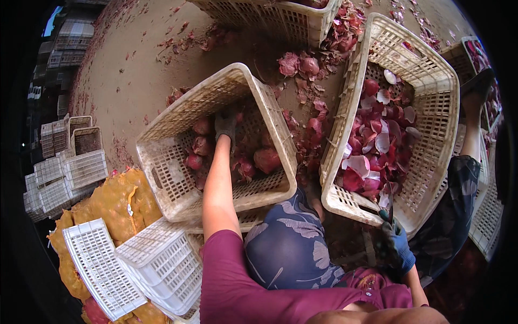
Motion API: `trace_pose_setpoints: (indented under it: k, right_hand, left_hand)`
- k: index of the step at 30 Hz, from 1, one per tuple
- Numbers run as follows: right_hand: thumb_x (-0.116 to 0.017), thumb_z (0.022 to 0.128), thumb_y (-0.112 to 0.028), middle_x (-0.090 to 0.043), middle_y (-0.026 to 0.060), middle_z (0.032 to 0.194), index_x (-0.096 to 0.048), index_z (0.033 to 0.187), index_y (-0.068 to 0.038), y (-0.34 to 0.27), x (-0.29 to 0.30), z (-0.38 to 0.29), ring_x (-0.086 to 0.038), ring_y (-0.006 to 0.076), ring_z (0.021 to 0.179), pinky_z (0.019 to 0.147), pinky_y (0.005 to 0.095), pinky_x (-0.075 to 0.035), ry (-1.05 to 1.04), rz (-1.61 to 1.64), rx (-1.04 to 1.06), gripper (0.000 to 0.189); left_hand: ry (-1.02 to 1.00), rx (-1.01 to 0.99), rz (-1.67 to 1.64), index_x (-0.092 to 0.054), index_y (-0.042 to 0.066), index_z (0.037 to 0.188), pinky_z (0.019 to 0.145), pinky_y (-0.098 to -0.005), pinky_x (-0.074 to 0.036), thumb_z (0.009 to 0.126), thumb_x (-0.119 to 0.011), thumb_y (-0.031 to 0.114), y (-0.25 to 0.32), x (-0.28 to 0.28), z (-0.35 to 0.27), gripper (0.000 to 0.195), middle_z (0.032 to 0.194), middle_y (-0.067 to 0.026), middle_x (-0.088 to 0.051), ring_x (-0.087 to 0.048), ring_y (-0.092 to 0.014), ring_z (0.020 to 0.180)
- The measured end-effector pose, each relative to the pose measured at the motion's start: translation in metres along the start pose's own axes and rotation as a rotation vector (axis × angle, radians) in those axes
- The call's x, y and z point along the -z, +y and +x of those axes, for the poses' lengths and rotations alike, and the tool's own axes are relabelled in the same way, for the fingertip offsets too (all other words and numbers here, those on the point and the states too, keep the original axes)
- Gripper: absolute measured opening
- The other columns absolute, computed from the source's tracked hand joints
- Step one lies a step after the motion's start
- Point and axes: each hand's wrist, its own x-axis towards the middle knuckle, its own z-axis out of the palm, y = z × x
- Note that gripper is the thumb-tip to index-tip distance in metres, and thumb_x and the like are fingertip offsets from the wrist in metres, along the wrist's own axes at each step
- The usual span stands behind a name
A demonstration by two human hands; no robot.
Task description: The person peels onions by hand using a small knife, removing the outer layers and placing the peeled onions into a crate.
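Observation:
My left hand, in a grey glove, reaches down into a dirty white plastic crate with red onions in it. Shadow hides its fingers, and I cannot tell whether they grip anything. Beside it lie a few onions, with a larger one towards the crate's right wall. My right hand, in a blue and dark glove, holds a knife with its blade pointing up. The knife is over the near edge of a second crate, which contains red onion peels and pieces.
A third crate stands beyond, with loose onions and skins on the floor before it. At the left are white crates and yellow mesh sacks. More stacked crates stand farther off. My legs flank the second crate.

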Motion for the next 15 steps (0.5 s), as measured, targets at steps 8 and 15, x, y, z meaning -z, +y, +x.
trace_pose_setpoints:
  k: [8, 15]
  right_hand:
    - [-0.059, 0.102, -0.029, -0.058, 0.001, 0.076, -0.046, 0.146, -0.014, -0.001, -0.008, -0.009, -0.054, 0.0121, 0.051, 0.04, 0.0262, -0.042, 0.036, -0.05, 0.033, 0.049]
    - [-0.062, 0.102, -0.029, -0.061, 0.0005, 0.077, -0.046, 0.145, -0.01, 0.006, 0.001, 0.001, -0.055, 0.0094, 0.051, 0.043, 0.0253, -0.046, -0.13, 0.031, 0.207, 0.05]
  left_hand:
    - [-0.182, 0.372, -0.699, -0.057, 0.011, 0.134, 0.074, -0.0375, -0.059, 0.083, -0.085, 0.032, 0.068, -0.006, -0.077, 0.062, 0.128, -0.0069, -0.061, -0.065, -0.023, 0.101]
    - [-0.5, 0.431, -1.346, -0.062, 0.014, 0.118, 0.083, -0.0381, -0.06, 0.085, -0.078, 0.05, 0.154, 0.121, -0.172, 0.051, 0.113, -0.0084, -0.063, -0.064, -0.025, 0.099]
